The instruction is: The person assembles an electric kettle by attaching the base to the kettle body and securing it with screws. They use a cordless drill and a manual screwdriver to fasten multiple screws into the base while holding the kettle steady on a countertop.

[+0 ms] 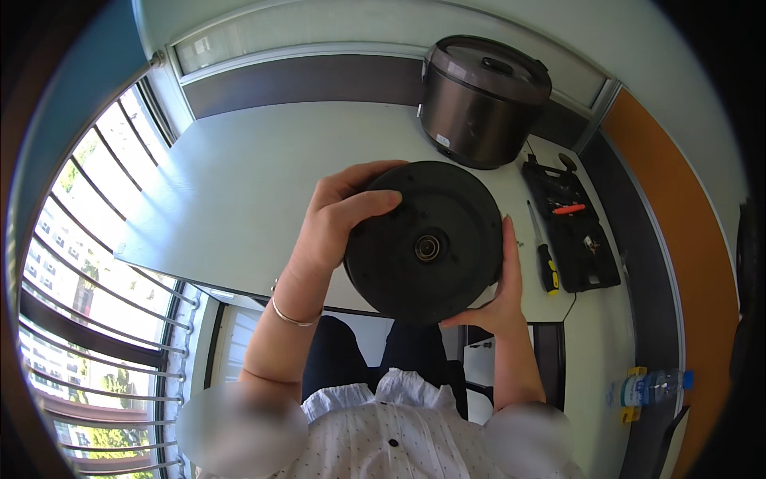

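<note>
A round black disc-shaped part (463, 275), with a shiny metal ring or coil in the hollow at its centre, is held up between my two hands above the table's front edge. At its upper left, my left hand (343, 211) grips the rim, thumb lying on the face and the other fingers behind. My right hand (504, 291) supports the lower right rim, with the fingers along the side and the thumb at the bottom edge. The disc hides part of both hands' fingers, and its far side is out of sight.
A large brown rice cooker (483, 112) with its lid on stands at the back right. Right of the disc lie a yellow-and-black screwdriver (546, 267) and an open black tool case (586, 259) with a red-handled tool (569, 210). A plastic bottle (658, 389) lies at the lower right.
</note>
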### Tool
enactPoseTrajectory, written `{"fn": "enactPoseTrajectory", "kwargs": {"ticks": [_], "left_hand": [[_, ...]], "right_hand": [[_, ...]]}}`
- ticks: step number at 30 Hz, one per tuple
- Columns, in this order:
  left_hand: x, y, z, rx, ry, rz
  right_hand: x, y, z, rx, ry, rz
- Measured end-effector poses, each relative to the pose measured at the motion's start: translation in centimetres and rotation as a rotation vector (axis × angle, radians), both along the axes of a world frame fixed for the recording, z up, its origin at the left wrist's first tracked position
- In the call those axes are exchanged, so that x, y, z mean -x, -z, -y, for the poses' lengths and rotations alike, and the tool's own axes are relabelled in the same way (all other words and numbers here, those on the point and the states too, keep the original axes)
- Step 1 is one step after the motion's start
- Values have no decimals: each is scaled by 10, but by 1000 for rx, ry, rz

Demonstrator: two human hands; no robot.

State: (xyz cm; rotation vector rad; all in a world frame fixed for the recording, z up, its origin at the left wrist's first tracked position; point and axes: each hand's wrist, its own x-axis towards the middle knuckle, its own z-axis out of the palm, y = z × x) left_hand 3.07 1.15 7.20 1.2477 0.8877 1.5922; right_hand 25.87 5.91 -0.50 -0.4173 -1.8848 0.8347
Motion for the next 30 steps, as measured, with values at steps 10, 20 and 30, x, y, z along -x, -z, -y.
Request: {"fn": "enactPoseTrajectory", "kwargs": {"ticks": [10, 20, 30], "left_hand": [[0, 3, -2, -14, -1, 7], [-3, -1, 2, -23, -31, -3], [-2, -1, 2, -11, -38, -27]], "right_hand": [[-2, 13, 2, -5, 16, -39], [-2, 15, -3, -81, 30, -27], [-1, 16, 3, -39, 36, -50]]}}
